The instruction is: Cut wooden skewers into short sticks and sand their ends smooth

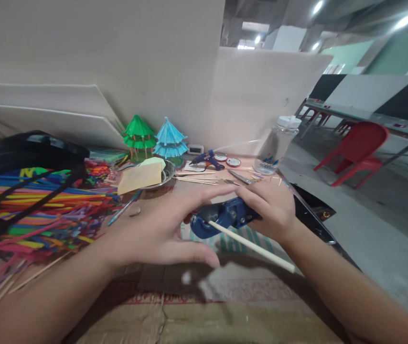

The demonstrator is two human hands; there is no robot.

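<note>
A dark blue tool [238,212], which looks like a cutter, is gripped by my right hand [273,203], the fingers wrapped round its right end. A pale wooden stick [254,247] slants down to the right from the tool's jaws, its free end near my right wrist. My left hand [175,229] is at the tool's left end, with thumb and fingers spread apart. Whether its far fingertips touch the tool or stick is hidden. Under both hands lies a brown cardboard sheet [204,320].
Colourful strips [46,205] and a black bag [39,148] are at left. Behind stand green [138,134] and blue [170,138] paper roofs, a metal bowl [168,174], a glue gun [209,160], scissors [240,177], and a clear bottle [275,143].
</note>
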